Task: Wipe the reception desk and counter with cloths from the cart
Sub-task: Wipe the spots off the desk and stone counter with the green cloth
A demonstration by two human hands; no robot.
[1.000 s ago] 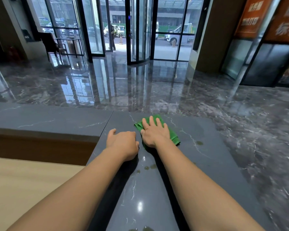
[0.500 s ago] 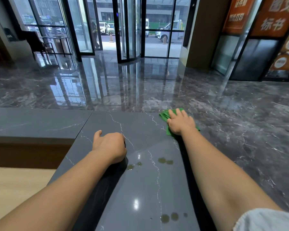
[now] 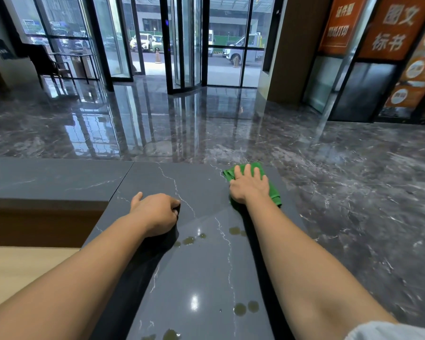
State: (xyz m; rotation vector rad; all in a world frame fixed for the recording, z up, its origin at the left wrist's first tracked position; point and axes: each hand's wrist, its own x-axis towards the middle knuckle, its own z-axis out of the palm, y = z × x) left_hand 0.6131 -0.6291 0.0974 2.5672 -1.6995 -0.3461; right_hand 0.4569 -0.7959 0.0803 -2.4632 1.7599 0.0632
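Observation:
A grey marble counter (image 3: pixel 201 271) runs away from me. My right hand (image 3: pixel 249 186) lies flat, fingers spread, pressing a folded green cloth (image 3: pixel 275 193) onto the counter's far right corner. My left hand (image 3: pixel 155 212) rests on the counter as a loose fist with nothing in it, to the left of the cloth. Small greenish wet spots (image 3: pixel 189 240) dot the counter between my arms, and more spots (image 3: pixel 245 307) lie nearer to me.
A lower beige desk surface (image 3: pixel 22 268) lies at the left below the counter. The counter's other wing (image 3: pixel 47 177) stretches left. Beyond the counter edge is glossy dark marble floor (image 3: pixel 353 192), with glass doors (image 3: pixel 187 40) and a chair (image 3: pixel 47 62) far off.
My right hand has slid the green cloth from the counter's far middle to its far right corner. The view has shifted right and nearer. My left fist stays resting on the counter.

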